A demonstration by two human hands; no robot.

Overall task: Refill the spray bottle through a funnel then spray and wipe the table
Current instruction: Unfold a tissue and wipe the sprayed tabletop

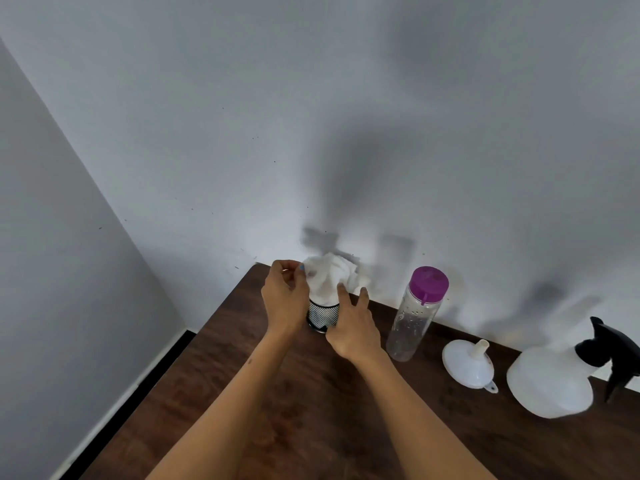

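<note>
A white cloth [329,277] is bunched in the top of a black mesh cup [322,315] at the table's far left corner. My left hand [285,294] pinches the cloth's left edge between thumb and fingers. My right hand [353,323] rests against the cup's right side with its fingers straight, touching the cloth. A clear water bottle [414,317] with a purple lid stands to the right. Further right lies a white funnel [467,365], mouth down, spout up. The white spray bottle [550,382] with a black trigger head stands at the far right.
The dark wooden table [311,410] is pushed against a white wall. Its left edge drops off to a grey floor with a dark skirting strip [138,393]. My two forearms reach across the table's middle.
</note>
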